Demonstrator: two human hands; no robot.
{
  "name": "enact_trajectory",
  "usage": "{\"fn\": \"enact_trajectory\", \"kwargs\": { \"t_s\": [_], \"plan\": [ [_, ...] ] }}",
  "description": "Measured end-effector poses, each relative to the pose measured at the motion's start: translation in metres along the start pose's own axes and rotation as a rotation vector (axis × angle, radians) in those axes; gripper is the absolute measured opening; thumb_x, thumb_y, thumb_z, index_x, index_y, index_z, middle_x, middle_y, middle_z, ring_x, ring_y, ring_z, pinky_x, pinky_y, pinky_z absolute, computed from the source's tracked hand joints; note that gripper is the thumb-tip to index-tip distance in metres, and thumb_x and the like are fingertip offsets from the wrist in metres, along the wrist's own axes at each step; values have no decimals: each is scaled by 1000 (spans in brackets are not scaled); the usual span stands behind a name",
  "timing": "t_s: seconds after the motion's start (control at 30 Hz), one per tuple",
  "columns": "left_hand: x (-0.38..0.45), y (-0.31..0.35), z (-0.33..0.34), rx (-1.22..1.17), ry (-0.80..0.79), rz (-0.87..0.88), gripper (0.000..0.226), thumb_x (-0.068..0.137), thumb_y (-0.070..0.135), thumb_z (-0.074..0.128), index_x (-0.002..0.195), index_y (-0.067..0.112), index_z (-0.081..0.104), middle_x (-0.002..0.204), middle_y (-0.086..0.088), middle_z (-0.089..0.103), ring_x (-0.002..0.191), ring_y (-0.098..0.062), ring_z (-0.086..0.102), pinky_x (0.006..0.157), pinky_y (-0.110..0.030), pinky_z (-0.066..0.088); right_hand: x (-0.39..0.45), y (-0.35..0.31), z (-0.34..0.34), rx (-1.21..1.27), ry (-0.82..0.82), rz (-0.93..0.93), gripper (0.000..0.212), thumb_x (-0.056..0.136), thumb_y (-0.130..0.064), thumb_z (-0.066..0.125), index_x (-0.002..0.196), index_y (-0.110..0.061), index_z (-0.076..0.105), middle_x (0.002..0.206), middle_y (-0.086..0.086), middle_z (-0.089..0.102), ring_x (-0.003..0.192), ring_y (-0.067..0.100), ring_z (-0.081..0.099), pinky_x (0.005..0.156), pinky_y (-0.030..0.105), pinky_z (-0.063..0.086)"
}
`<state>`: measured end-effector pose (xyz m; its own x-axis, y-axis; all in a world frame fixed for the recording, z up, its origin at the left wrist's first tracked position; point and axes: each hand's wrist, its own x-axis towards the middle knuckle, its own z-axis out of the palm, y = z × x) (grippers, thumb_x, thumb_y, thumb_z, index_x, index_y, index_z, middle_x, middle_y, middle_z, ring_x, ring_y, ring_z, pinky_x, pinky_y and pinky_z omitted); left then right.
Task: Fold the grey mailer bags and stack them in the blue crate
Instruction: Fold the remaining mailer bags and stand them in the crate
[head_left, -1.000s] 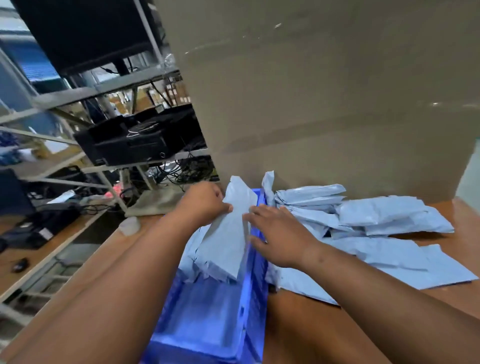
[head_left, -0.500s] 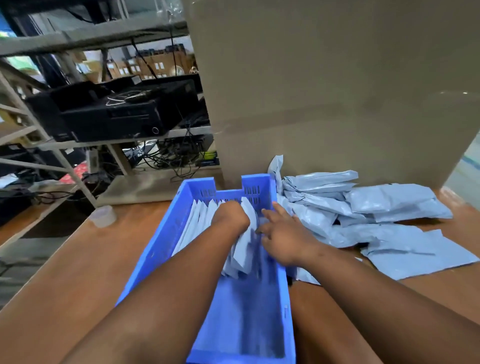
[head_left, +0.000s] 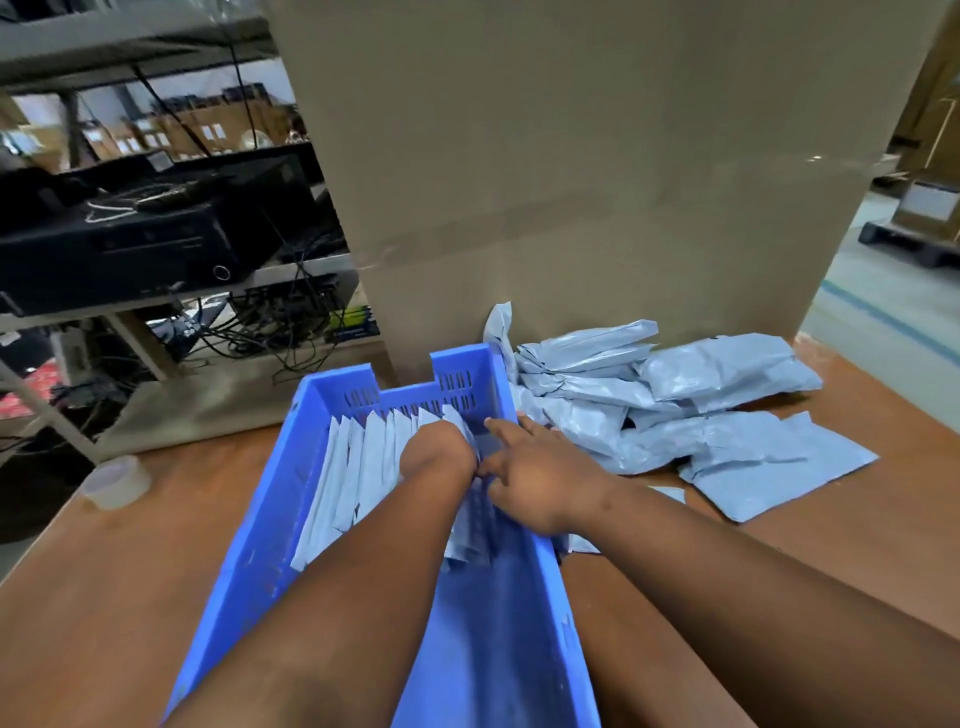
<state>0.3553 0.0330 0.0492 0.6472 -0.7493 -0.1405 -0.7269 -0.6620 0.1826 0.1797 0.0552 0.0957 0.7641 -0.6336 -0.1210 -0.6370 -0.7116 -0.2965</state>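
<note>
- The left hand (head_left: 437, 457) reached down into the long blue plastic crate (head_left: 260, 525) with its fingers bent downward out of sight behind the knuckles; it pressed against the last of the row of folded grey mailer bags (head_left: 363, 467), though whether it gripped one or only pushed could not be told from this angle.
- The right hand (head_left: 540, 483) lay over the crate's right rim, forefinger stretched forward and the other fingers loosely bent; its fingertips (head_left: 493, 423) touched the nearest folded bag at the row's right end, and it seemed to pinch nothing.
- The folded bags stood on edge, side by side, in the far half of the crate, leaning toward its left wall; the near half of the crate floor showed bare blue.
- A loose heap of unfolded grey mailer bags (head_left: 675, 400) lay on the brown wooden table (head_left: 104, 597) just right of the crate, some touching its right wall; one flat grey mailer bag (head_left: 769, 467) lay at the heap's near right edge.
- A tall brown cardboard box (head_left: 597, 182) stood behind the crate and heap; a roll of clear tape (head_left: 117, 480) sat near the table's left edge, well apart from the crate.
</note>
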Motion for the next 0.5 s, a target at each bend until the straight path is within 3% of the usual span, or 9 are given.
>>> {"fn": "enact_trajectory", "kwargs": {
  "t_s": [0.1, 0.2, 0.33, 0.5],
  "plan": [
    [4, -9, -8, 34, 51, -34, 36, 108, 26, 46, 133, 13, 68, 138, -10, 67, 130, -33, 62, 106, -45, 51, 0, 0, 0, 13, -14, 12, 46, 102, -40, 40, 142, -44, 61, 178, -3, 7, 163, 34, 5, 130, 56, 13],
    [8, -18, -13, 52, 52, -55, 38, 106, 31, 43, 134, 17, 65, 135, -8, 67, 123, -33, 65, 101, -45, 54, 1, 2, 1, 28, -15, 6, 45, 103, -41, 39, 141, -44, 62, 178, -5, 6, 163, 33, 5, 130, 53, 16],
    [1, -16, -11, 95, 29, -87, 31, 93, 18, 67, 124, 20, 71, 123, -2, 70, 114, -27, 70, 91, -39, 60, 0, 3, 2, 36, -1, -8, 47, 104, -41, 37, 146, -43, 58, 178, -5, 6, 163, 33, 5, 130, 51, 16],
    [-11, -6, -25, 67, 73, -86, 28, 85, 29, 75, 113, 23, 72, 113, 1, 71, 105, -24, 72, 77, -33, 57, -3, 15, 5, 196, 77, -80, 43, 108, -41, 38, 144, -44, 60, 177, -11, 12, 164, 31, 0, 131, 51, 11]
  ]
}}
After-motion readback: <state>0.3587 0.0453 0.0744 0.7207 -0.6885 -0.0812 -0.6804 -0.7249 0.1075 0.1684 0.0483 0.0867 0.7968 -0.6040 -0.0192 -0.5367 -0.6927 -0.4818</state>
